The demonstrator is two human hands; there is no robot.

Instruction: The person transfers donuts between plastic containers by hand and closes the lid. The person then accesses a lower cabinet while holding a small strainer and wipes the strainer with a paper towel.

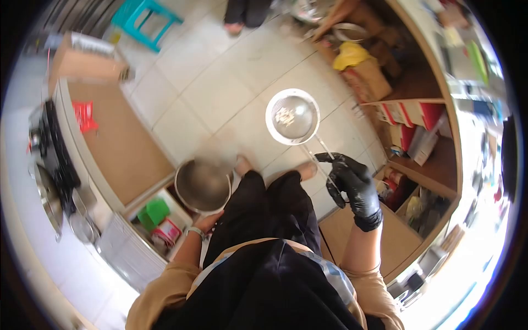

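Observation:
My right hand (pixel 351 179), in a black glove, is closed around the long wire handle of a round mesh strainer (pixel 303 129). Some small pale pieces (pixel 285 116) lie in the strainer's bowl, held out over the floor. Low on the left, my bare left hand (pixel 208 221), with a band at the wrist, grips the near rim of a deep metal pot (pixel 190 184). Its fingers are partly hidden under the pot. The pot's inside is dark and blurred, so its contents cannot be made out.
A brown-topped counter (pixel 118 148) with a red packet (pixel 84 116) runs along the left. Open wooden shelves (pixel 421 82) holding boxes and a yellow cloth (pixel 352 56) stand on the right. A teal stool (pixel 144 25) and another person's legs (pixel 246 12) are at the far end.

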